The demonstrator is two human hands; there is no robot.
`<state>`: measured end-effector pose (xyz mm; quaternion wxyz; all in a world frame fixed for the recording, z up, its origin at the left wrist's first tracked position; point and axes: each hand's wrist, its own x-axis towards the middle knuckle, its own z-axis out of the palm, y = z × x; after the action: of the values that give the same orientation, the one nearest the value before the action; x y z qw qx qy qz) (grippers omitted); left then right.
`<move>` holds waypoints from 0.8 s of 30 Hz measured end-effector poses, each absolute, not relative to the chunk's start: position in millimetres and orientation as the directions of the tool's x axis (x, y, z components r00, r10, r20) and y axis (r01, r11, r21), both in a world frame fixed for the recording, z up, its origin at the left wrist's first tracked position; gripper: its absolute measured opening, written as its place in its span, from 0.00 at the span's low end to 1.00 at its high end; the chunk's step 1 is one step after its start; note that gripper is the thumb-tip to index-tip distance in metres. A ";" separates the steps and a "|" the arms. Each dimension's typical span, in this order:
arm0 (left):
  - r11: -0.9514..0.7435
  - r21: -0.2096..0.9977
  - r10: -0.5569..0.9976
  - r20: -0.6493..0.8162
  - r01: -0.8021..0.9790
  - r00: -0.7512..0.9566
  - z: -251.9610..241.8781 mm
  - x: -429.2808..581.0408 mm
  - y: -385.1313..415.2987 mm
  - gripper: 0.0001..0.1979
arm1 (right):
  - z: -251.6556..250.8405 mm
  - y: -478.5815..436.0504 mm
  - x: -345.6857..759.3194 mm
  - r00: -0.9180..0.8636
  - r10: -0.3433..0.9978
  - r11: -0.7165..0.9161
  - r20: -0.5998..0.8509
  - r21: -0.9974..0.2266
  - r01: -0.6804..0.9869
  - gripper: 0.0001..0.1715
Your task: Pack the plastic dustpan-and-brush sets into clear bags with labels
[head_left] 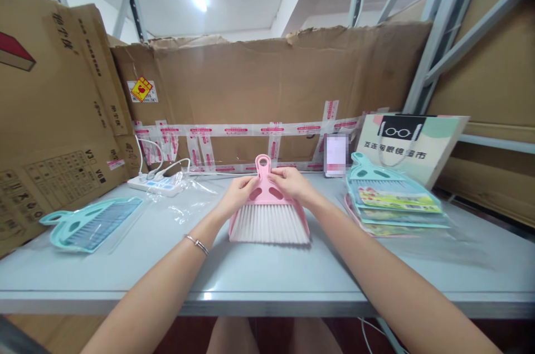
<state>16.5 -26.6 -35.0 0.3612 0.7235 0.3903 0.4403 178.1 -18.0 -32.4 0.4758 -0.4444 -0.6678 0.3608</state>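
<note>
A pink mini brush and dustpan set (267,214) with white bristles lies at the middle of the grey table (259,276), its handle pointing away from me. My left hand (239,193) grips the left side of the pink handle part, fingers curled on it. My right hand (292,182) holds the right side of the same handle, fingers closed around its edge. A thin bracelet is on my left wrist.
A teal brush and dustpan set (90,223) lies at the left. Clear plastic bags (188,200) and a white power strip (154,184) sit behind. A stack of packed sets (393,200) and a paper bag (407,145) stand right, beside a phone (335,154). Cardboard walls surround.
</note>
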 end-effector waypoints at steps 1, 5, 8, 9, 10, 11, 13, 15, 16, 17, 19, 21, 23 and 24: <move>-0.449 0.858 0.879 0.373 0.250 0.298 -34.7 16.9 -26.9 0.19 | -32.2 -17.8 177.8 -0.143 0.924 0.382 0.355 -0.878 0.287 0.16; -0.505 0.818 0.858 0.441 0.275 0.263 -35.7 16.0 -23.9 0.19 | -28.9 -19.1 180.2 -0.271 0.870 0.483 0.411 -0.821 0.305 0.17; -0.520 0.783 0.853 0.453 0.342 0.259 -36.9 13.6 -20.8 0.21 | -29.5 -21.0 181.0 -0.325 0.834 0.547 0.445 -0.742 0.388 0.15; -0.527 0.765 0.849 0.456 0.370 0.266 -36.9 12.8 -20.5 0.21 | -30.7 -21.3 180.2 -0.300 0.827 0.563 0.476 -0.700 0.440 0.15; -0.537 0.744 0.843 0.461 0.397 0.276 -36.7 12.2 -20.7 0.22 | -32.3 -21.5 179.0 -0.268 0.819 0.569 0.507 -0.662 0.487 0.15; -0.551 0.722 0.834 0.469 0.418 0.289 -36.2 11.8 -21.4 0.21 | -34.0 -21.5 177.5 -0.240 0.812 0.570 0.531 -0.638 0.518 0.16; -0.577 0.686 0.817 0.482 0.444 0.316 -35.1 11.7 -23.3 0.20 | -36.8 -21.0 174.5 -0.212 0.815 0.562 0.540 -0.646 0.516 0.16; -0.585 0.668 0.811 0.484 0.459 0.329 -34.2 12.2 -25.3 0.19 | -38.2 -20.1 172.3 -0.192 0.840 0.536 0.507 -0.723 0.435 0.16; -0.586 0.663 0.811 0.484 0.467 0.330 -33.8 12.5 -26.0 0.20 | -38.4 -19.6 171.7 -0.178 0.860 0.508 0.477 -0.776 0.373 0.16; -0.587 0.657 0.810 0.486 0.474 0.329 -33.5 12.9 -26.6 0.20 | -38.1 -19.1 171.4 -0.160 0.884 0.467 0.439 -0.832 0.299 0.16; -0.594 0.641 0.804 0.494 0.487 0.331 -32.9 13.7 -27.6 0.20 | -36.9 -18.6 171.8 -0.125 0.928 0.366 0.350 -0.919 0.144 0.18; -0.605 0.626 0.795 0.504 0.492 0.337 -32.1 14.5 -28.7 0.20 | -35.2 -18.4 172.8 -0.106 0.955 0.280 0.276 -0.960 0.020 0.21; -0.616 0.616 0.787 0.513 0.492 0.343 -31.4 15.2 -30.0 0.20 | -33.7 -18.2 173.8 -0.097 0.966 0.234 0.238 -0.971 -0.047 0.21; -0.619 0.612 0.784 0.516 0.493 0.344 -31.2 15.5 -30.5 0.20 | -33.2 -17.9 174.1 -0.090 0.969 0.225 0.230 -0.973 -0.059 0.21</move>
<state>15.5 -30.5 -31.2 0.1773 0.8003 0.3991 0.4109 174.1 -17.9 -33.2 0.5412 -0.4025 -0.5654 0.4748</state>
